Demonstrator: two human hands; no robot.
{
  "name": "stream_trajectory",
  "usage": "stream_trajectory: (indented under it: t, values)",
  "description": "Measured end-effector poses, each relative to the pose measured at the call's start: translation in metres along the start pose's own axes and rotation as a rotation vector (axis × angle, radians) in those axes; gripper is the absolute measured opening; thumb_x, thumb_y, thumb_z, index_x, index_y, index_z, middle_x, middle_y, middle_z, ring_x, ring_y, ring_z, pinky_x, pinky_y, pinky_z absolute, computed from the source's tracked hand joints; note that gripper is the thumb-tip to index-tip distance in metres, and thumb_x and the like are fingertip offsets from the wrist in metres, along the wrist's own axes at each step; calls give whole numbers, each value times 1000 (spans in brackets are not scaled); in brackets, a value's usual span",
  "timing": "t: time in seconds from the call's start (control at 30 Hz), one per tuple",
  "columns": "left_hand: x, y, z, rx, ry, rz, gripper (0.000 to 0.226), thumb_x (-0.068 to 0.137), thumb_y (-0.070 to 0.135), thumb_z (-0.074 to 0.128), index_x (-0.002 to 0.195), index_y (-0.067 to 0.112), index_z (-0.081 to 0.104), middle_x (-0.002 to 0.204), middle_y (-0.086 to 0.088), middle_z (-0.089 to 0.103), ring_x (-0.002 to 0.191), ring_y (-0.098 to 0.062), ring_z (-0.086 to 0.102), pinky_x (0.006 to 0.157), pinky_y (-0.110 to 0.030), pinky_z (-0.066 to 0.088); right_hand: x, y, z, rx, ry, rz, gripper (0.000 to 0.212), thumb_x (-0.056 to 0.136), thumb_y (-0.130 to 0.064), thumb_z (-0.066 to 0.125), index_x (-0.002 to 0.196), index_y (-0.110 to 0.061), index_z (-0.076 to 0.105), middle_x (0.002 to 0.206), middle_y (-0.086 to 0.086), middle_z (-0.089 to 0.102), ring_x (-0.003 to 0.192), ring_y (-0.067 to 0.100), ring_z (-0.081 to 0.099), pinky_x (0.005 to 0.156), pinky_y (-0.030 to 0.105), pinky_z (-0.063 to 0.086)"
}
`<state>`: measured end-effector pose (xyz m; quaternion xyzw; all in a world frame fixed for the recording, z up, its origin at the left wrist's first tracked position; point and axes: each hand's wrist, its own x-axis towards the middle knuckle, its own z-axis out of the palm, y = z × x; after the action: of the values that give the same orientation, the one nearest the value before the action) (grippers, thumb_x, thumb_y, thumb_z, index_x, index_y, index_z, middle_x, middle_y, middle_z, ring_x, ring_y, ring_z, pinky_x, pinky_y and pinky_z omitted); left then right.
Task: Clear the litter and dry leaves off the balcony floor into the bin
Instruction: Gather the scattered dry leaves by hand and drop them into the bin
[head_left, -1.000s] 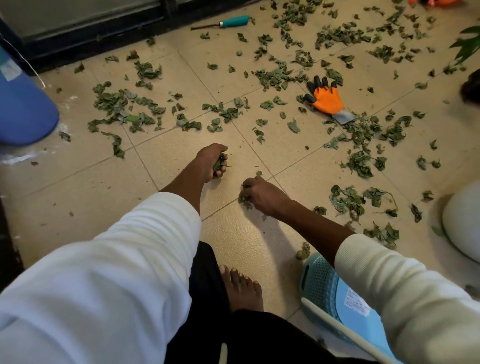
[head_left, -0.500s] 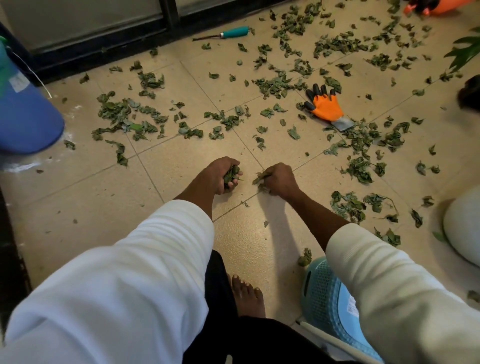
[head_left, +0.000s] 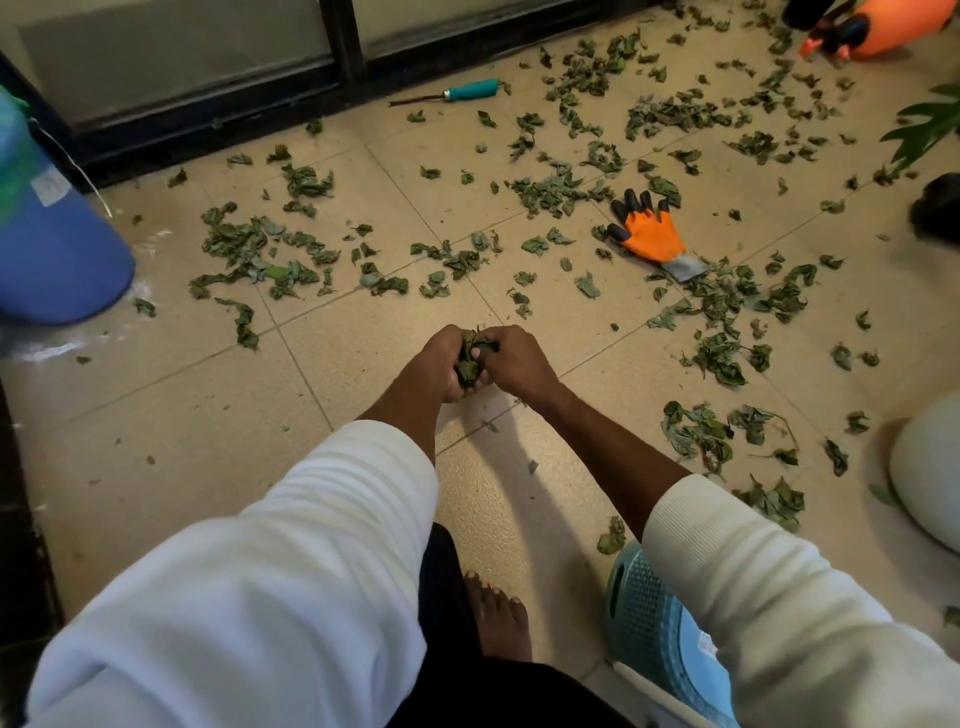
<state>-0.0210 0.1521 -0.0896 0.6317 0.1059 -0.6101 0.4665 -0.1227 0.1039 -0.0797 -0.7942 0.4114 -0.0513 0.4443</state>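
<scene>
Dry green leaves (head_left: 556, 192) lie scattered over the beige tiled balcony floor (head_left: 171, 415), thickest at the left, the middle and the right. My left hand (head_left: 441, 364) and my right hand (head_left: 514, 358) meet just above the floor in the middle. Between them they grip one bunch of leaves (head_left: 470, 356), fingers curled round it from both sides. A light blue perforated bin (head_left: 649, 618) stands at the bottom right, partly hidden behind my right sleeve.
An orange and black work glove (head_left: 649, 239) lies among the leaves. A teal-handled tool (head_left: 467, 92) rests by the dark door frame. A blue container (head_left: 47, 249) stands left, a white pot (head_left: 930, 467) right, an orange object (head_left: 893, 26) far back. My bare foot (head_left: 498, 618) is below.
My two hands, apart on the floor a second ago with leaves in each, have come together and now hold one joined bunch. The view has shifted slightly forward.
</scene>
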Motion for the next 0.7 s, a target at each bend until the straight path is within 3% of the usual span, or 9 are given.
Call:
stream_trajectory:
  t: [0.1, 0.17, 0.23, 0.3, 0.4, 0.53, 0.63, 0.7]
  values:
    - [-1, 0, -6, -33, -46, 4, 32, 96, 27, 44, 80, 8, 64, 63, -9, 63, 61, -19, 59, 59, -26, 50, -4, -9, -6, 77, -218, 39, 17, 86, 3, 54, 95, -4, 67, 86, 17, 69, 76, 22, 65, 67, 30, 51]
    - [0, 0, -10, -67, -86, -2, 29, 94, 28, 49, 81, 7, 65, 67, -9, 65, 59, -19, 61, 57, -26, 54, -2, -9, -8, 121, -243, 36, 31, 75, 12, 56, 98, -3, 69, 92, 19, 71, 85, 27, 68, 75, 34, 56]
    - [-1, 0, -11, -90, -132, -6, 26, 92, 28, 55, 81, 8, 66, 68, -8, 66, 56, -19, 64, 59, -26, 56, -1, -8, -9, 119, -150, 33, 30, 84, 9, 51, 107, -4, 65, 98, 14, 71, 86, 24, 68, 69, 26, 55]
    - [-2, -1, -11, -83, -168, -2, 27, 93, 30, 56, 82, 8, 67, 68, -7, 68, 56, -18, 66, 62, -26, 57, 1, -3, -7, 110, -33, 30, 20, 92, 0, 54, 110, -7, 58, 103, 10, 69, 87, 21, 66, 68, 28, 52]
    - [-3, -2, -11, -73, -180, 20, 26, 96, 27, 54, 84, 8, 66, 66, -8, 69, 54, -18, 67, 58, -27, 58, 5, 2, -4, 36, 85, 7, 6, 86, -5, 66, 91, -7, 66, 92, 10, 70, 83, 20, 65, 67, 25, 46]
    - [0, -2, -12, -82, -169, 29, 30, 100, 25, 47, 84, 8, 66, 64, -9, 69, 52, -19, 67, 50, -26, 58, 4, 5, -6, 2, 121, 4, 4, 80, -12, 74, 81, -10, 77, 82, 10, 73, 73, 18, 63, 59, 21, 44]
    - [3, -3, -11, -47, -179, 16, 25, 98, 19, 46, 82, 8, 61, 61, -9, 63, 47, -18, 62, 46, -21, 52, 8, 13, -4, -95, 157, 10, 5, 76, -20, 76, 79, -18, 79, 78, 4, 73, 81, 22, 64, 72, 34, 50]
    - [6, -3, -12, 12, -157, 17, 19, 94, 14, 47, 80, 7, 57, 61, -9, 57, 42, -16, 55, 43, -18, 46, 5, 13, -7, 18, 49, 43, 6, 78, -12, 74, 82, -13, 79, 76, 5, 74, 74, 16, 66, 73, 32, 53]
